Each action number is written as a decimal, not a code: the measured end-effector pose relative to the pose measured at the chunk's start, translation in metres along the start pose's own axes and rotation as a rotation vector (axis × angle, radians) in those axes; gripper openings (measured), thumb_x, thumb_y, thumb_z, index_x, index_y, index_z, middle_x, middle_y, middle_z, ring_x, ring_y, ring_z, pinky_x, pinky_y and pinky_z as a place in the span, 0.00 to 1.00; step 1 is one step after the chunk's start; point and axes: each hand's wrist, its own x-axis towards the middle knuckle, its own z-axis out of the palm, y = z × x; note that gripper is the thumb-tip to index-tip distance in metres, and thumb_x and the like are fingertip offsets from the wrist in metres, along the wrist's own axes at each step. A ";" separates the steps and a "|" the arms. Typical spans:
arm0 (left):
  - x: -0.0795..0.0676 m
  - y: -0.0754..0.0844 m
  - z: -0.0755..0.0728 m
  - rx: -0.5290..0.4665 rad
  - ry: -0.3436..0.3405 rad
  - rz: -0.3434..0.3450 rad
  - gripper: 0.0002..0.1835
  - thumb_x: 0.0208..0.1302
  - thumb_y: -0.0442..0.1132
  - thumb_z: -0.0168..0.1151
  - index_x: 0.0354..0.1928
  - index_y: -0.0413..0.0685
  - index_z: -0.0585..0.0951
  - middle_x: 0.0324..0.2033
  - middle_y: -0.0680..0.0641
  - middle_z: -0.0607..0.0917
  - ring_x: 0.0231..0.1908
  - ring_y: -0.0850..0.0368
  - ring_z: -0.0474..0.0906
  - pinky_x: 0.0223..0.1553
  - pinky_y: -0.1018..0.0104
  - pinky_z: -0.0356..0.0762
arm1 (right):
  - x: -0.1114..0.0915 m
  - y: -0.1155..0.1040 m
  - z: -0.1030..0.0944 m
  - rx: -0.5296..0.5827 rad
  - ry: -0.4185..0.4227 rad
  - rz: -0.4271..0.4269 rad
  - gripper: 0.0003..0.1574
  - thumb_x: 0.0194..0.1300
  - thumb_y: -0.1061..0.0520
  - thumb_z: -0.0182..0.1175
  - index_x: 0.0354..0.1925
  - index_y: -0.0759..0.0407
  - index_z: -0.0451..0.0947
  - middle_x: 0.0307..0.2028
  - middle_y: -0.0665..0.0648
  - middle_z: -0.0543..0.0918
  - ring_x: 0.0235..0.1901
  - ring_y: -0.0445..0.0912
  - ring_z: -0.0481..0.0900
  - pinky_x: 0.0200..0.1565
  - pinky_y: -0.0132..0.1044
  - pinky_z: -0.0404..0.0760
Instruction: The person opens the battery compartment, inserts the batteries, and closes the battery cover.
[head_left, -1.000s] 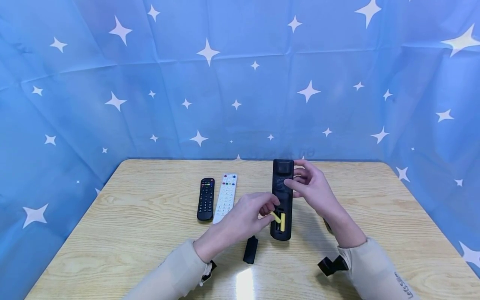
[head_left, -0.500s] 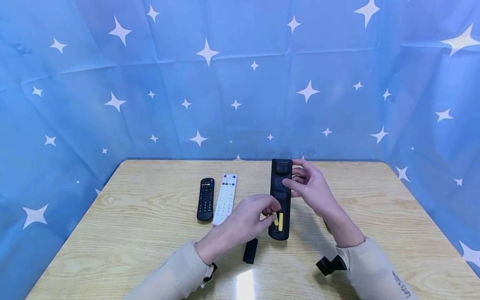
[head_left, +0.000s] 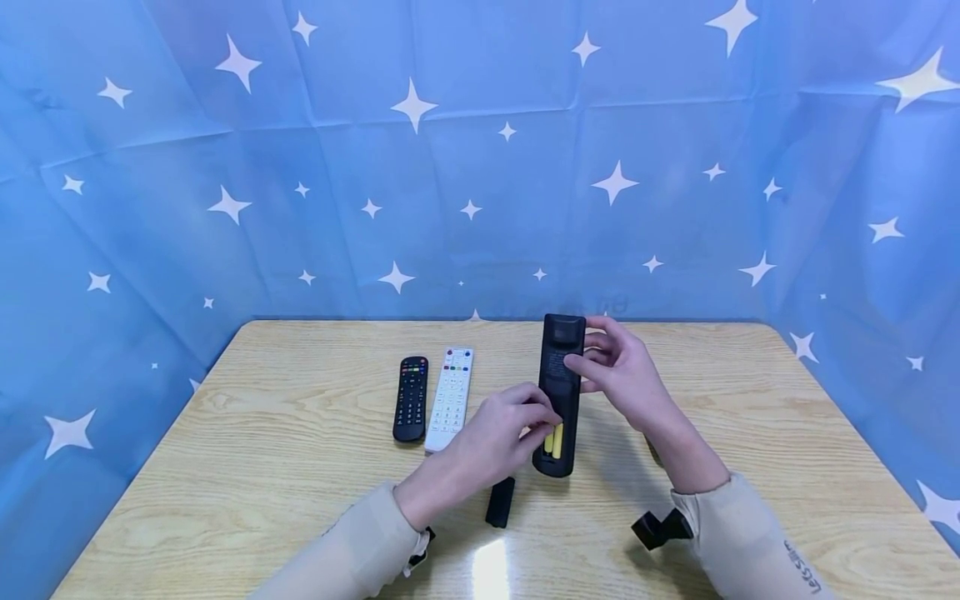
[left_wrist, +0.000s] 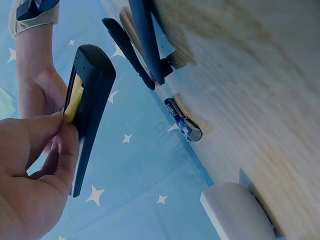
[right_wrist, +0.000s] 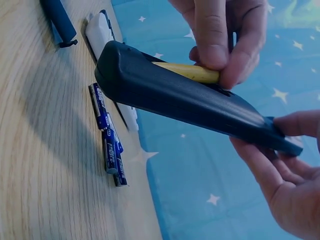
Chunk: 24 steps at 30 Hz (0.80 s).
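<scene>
A black remote control [head_left: 553, 392] stands tilted up over the table, its back facing me. My right hand [head_left: 626, 375] holds its upper end, thumb on the back and fingers along the side. Two yellow batteries [head_left: 557, 442] lie side by side in the uncovered compartment near the lower end. My left hand [head_left: 510, 433] pinches one yellow battery [right_wrist: 185, 71] by its upper end with thumb and fingers. In the left wrist view, those fingertips hide that end of the battery [left_wrist: 74, 102]. The small black battery cover [head_left: 500, 502] lies on the table below my left hand.
A black remote [head_left: 411, 400] and a white remote [head_left: 450, 392] lie side by side on the wooden table [head_left: 300, 467], left of my hands. Several blue batteries [right_wrist: 109, 145] lie together on the table. A blue star-patterned cloth [head_left: 450, 233] hangs behind.
The slanted yellow battery has gone down into the compartment beside the other one, with my left fingers moving over its upper end. The remote has shifted slightly left and tilted a little.
</scene>
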 end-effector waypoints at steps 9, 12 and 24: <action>0.000 -0.005 0.005 -0.136 0.100 -0.083 0.05 0.63 0.32 0.64 0.39 0.49 0.83 0.35 0.58 0.82 0.34 0.71 0.74 0.35 0.77 0.76 | 0.000 -0.001 0.000 0.001 0.005 -0.006 0.36 0.65 0.60 0.63 0.66 0.60 0.60 0.49 0.67 0.76 0.42 0.48 0.82 0.36 0.51 0.84; 0.000 -0.006 0.005 -0.225 0.118 -0.163 0.06 0.61 0.33 0.66 0.39 0.49 0.81 0.33 0.57 0.81 0.32 0.69 0.74 0.33 0.72 0.78 | 0.000 -0.002 0.000 0.004 0.007 -0.006 0.36 0.65 0.60 0.63 0.66 0.60 0.60 0.50 0.67 0.76 0.43 0.48 0.82 0.36 0.50 0.84; -0.002 -0.008 0.004 -0.697 0.004 -0.632 0.25 0.62 0.46 0.66 0.59 0.53 0.70 0.43 0.51 0.78 0.42 0.56 0.77 0.42 0.62 0.77 | -0.001 -0.007 0.000 -0.020 0.027 0.013 0.39 0.64 0.57 0.64 0.67 0.59 0.58 0.51 0.66 0.76 0.45 0.47 0.81 0.37 0.48 0.84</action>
